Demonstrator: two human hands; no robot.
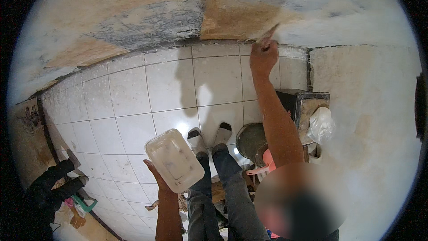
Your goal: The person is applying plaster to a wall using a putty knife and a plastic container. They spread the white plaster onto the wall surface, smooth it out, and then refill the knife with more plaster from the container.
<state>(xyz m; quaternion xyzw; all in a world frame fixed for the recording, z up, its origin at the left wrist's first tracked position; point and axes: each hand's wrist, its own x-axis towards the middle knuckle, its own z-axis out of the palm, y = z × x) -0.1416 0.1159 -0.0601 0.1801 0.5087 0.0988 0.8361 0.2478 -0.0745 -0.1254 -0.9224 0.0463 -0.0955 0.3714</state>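
Note:
My left hand (159, 179) is closed on a whitish rectangular plastic tub (174, 160), gripping it from below and along its side. Pale smears coat the inside of the tub. Stretched out to the far right, my right hand (263, 56) is closed on a thin, flat scraper (270, 34) with a pointed outline. The scraper is close to the patchy wall (240, 20), just above the floor line; I cannot tell whether it touches. A blurred patch covers the upper part of my right arm.
White floor tiles (169, 85) carry pale specks. To the right stand a dark box (290, 100) with a white plastic bag (321, 125), a dark round basin (249, 140) and a pink dipper (267, 163). Another person (55, 183) is at the left edge, beside a green stool (84, 204).

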